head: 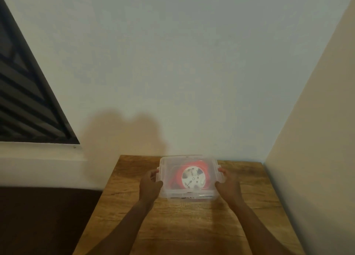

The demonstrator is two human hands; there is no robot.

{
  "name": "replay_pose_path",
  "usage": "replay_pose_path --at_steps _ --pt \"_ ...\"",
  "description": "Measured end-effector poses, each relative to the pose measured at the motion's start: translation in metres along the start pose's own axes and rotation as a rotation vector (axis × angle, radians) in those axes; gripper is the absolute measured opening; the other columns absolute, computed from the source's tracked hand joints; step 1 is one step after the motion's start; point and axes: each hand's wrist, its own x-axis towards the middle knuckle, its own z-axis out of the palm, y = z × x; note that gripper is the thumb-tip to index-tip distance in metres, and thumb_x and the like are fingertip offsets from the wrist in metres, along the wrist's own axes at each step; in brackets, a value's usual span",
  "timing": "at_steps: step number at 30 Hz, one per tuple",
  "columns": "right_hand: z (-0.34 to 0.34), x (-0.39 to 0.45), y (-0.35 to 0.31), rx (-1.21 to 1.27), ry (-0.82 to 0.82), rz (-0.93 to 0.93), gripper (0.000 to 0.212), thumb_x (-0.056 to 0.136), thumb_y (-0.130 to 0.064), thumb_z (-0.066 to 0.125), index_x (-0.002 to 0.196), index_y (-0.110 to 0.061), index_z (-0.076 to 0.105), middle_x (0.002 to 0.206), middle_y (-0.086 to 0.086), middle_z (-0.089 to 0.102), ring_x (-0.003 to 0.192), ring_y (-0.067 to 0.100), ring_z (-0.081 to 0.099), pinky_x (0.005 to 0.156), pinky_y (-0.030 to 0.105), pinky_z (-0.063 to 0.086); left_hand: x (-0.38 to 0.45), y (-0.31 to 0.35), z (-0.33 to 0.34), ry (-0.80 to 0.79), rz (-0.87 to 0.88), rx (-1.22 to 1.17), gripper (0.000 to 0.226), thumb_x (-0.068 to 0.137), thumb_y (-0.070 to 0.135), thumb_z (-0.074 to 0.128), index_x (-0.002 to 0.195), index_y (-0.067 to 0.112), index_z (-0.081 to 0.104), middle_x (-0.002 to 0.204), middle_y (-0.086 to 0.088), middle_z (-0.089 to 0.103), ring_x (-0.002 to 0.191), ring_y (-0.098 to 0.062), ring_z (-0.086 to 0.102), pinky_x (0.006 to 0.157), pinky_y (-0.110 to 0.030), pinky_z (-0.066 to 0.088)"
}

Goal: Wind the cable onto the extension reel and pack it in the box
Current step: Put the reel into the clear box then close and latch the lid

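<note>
Inside, seen through the clear lid (189, 161): extension reel (193, 178), red rim with a white round face, lying flat within the box (189, 194). Cable not separately distinguishable; blurred behind the plastic. Box translucent, lid on, resting on the wooden bench (172, 226) toward its far edge, close to the wall (182, 62).

Left hand (150, 185) on the box's left end, fingers (154, 173) curled round the side latch, thumb against the near corner. Right hand (228, 183) mirrored on the right end, fingers (222, 171) clamped on that latch, thumb pressing the near corner. Both forearms reaching in from the bottom edge across the bench.

Beyond: pale wall with the hands' soft shadow, a second wall (317, 139) closing in on the right, a dark slatted window (25, 101) at left above a white ledge (38, 151).
</note>
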Motion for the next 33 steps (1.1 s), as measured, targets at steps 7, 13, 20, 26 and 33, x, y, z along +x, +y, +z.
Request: replay_pose_path --at_steps 7,13,20,26,33 --pt "0.003 0.013 0.012 -0.016 -0.028 0.032 0.052 0.087 -0.006 0.062 0.137 -0.015 0.051 0.133 0.01 0.056 0.105 0.029 0.062 0.079 0.042 0.058 0.008 0.003 0.0 -0.115 0.03 0.082 0.061 0.079 -0.014 0.071 0.132 0.015 0.067 0.115 -0.001 0.072 0.106 -0.026 0.07 0.065 -0.025 0.062" --pt "0.004 -0.004 0.018 -0.014 0.075 0.055 0.044 0.081 -0.017 0.073 0.124 -0.019 0.06 0.116 0.004 0.065 0.09 0.02 0.064 0.067 0.034 0.059 0.005 0.002 -0.01 -0.179 -0.04 0.107 0.057 0.074 -0.01 0.078 0.123 0.018 0.069 0.105 0.011 0.069 0.103 -0.018 0.068 0.055 -0.017 0.057" --pt "0.011 -0.024 0.027 -0.117 0.114 0.092 0.05 0.085 -0.031 0.067 0.129 -0.019 0.045 0.12 0.006 0.053 0.093 0.021 0.059 0.066 0.032 0.055 0.005 -0.004 -0.007 -0.104 0.053 0.305 0.047 0.085 0.012 0.08 0.13 0.015 0.067 0.123 0.002 0.066 0.11 -0.015 0.06 0.089 -0.039 0.058" --pt "0.008 -0.017 0.025 -0.114 0.08 0.097 0.038 0.098 -0.033 0.05 0.13 -0.015 0.043 0.12 0.01 0.056 0.097 0.023 0.06 0.077 0.042 0.058 0.01 -0.001 0.003 -0.081 0.033 0.369 0.043 0.084 0.003 0.078 0.126 0.009 0.068 0.129 -0.01 0.068 0.109 -0.021 0.062 0.091 -0.043 0.059" --pt "0.015 -0.027 0.034 -0.175 -0.012 0.078 0.04 0.101 -0.038 0.04 0.133 -0.014 0.041 0.12 0.005 0.06 0.094 0.017 0.064 0.072 0.032 0.059 0.005 -0.012 0.004 -0.059 -0.003 0.324 0.042 0.084 -0.003 0.077 0.122 0.012 0.066 0.118 0.0 0.062 0.107 -0.019 0.059 0.087 -0.045 0.06"
